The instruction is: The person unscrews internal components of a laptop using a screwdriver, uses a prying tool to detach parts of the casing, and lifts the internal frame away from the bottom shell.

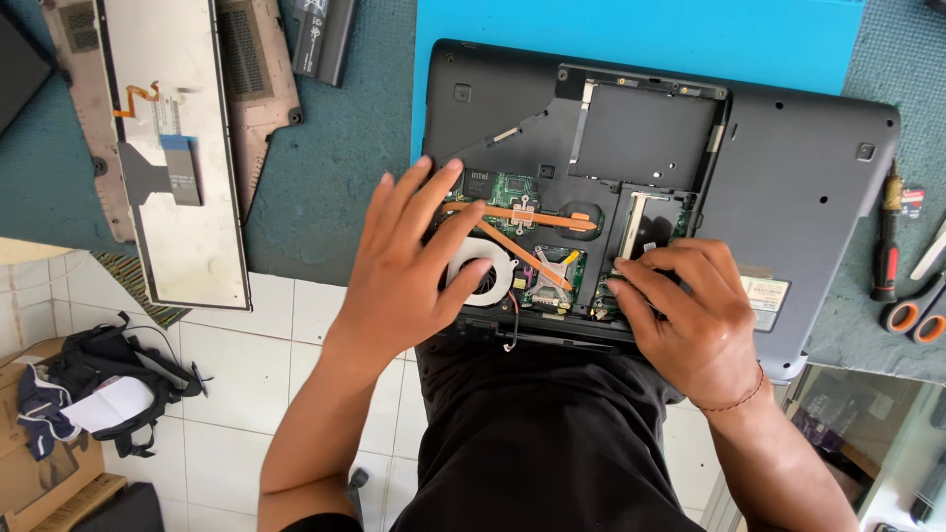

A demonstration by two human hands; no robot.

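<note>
A dark grey laptop lies upside down with its bottom cover off, showing green circuit boards, copper heat pipes and a round white fan. My left hand lies flat with fingers spread over the fan and the board's left part. My right hand is curled at the near edge of the open bay, its fingertips pressing at the memory slot area. Neither hand visibly holds a loose part.
The laptop rests on a blue mat over a teal table cloth. A detached keyboard and a laptop shell lie at left, a battery behind. A screwdriver and scissors lie at right. A black bag sits on the tiled floor.
</note>
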